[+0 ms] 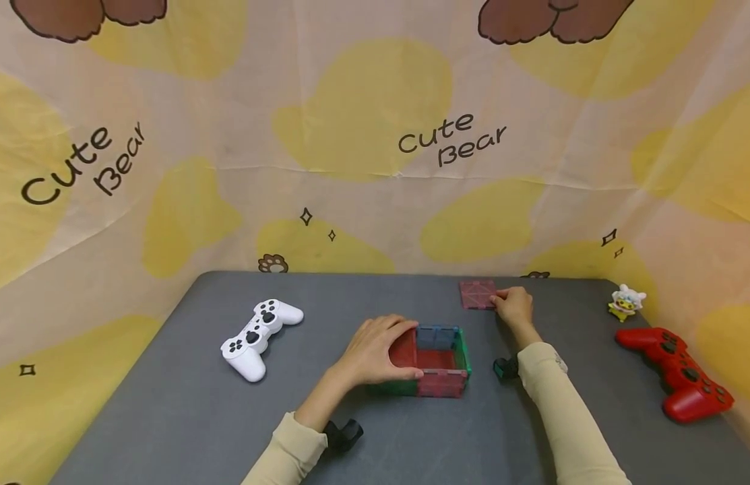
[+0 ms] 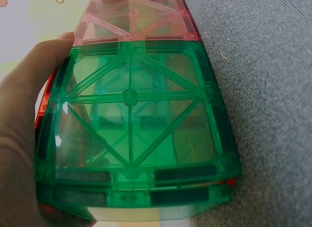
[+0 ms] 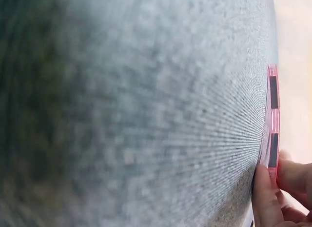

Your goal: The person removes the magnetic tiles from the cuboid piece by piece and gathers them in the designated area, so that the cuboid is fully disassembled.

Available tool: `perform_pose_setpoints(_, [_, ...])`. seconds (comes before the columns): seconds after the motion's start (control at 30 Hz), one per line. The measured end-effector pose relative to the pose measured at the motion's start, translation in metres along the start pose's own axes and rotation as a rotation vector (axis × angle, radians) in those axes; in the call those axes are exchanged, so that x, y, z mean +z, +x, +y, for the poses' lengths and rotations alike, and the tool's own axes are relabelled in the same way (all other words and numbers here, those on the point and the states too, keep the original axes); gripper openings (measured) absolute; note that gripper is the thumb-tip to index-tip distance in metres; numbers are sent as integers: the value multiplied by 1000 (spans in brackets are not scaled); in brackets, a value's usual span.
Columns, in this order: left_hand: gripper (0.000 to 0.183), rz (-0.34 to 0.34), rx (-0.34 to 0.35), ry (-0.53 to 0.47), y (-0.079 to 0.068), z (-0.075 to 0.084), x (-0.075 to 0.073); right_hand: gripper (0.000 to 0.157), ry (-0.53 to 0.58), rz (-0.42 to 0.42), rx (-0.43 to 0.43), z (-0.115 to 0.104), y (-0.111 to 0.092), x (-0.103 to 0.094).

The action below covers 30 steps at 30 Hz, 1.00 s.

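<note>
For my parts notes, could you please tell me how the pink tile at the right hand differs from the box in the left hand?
The pink tile is one flat square; the box joins several panels. The tile's plastic is pink; the box mixes green, blue, red and pink. The right hand pinches the tile's edge; the left hand grips across the box. Both are see-through and ribbed.

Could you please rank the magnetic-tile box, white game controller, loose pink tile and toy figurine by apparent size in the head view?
Magnetic-tile box, partly hidden
White game controller
Loose pink tile and toy figurine: too alike to rank
</note>
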<state>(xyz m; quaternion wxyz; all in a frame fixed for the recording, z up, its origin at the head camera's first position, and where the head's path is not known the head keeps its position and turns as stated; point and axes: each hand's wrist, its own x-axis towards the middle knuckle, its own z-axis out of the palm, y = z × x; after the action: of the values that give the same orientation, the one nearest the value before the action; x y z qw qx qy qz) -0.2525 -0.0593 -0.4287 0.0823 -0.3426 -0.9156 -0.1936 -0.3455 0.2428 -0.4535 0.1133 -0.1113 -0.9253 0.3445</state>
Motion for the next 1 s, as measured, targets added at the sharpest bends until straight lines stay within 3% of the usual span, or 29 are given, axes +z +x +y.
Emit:
perform_pose_setpoints(0.23, [77, -4, -5, -8, 0, 0, 2, 29, -23, 3, 25, -5, -4, 0])
perform_pose_setpoints(0.57, [77, 2, -3, -11, -1, 1, 1, 34, -24, 23, -51, 0, -9, -3])
perform_pose_setpoints(0.77, [76, 9, 0, -4, -3, 2, 2, 40, 44, 15, -88, 2, -17, -13])
perform_pose_setpoints(1.0, [75, 10, -2, -9, -3, 3, 1, 45, 149, -38, -55, -12, -33, -29])
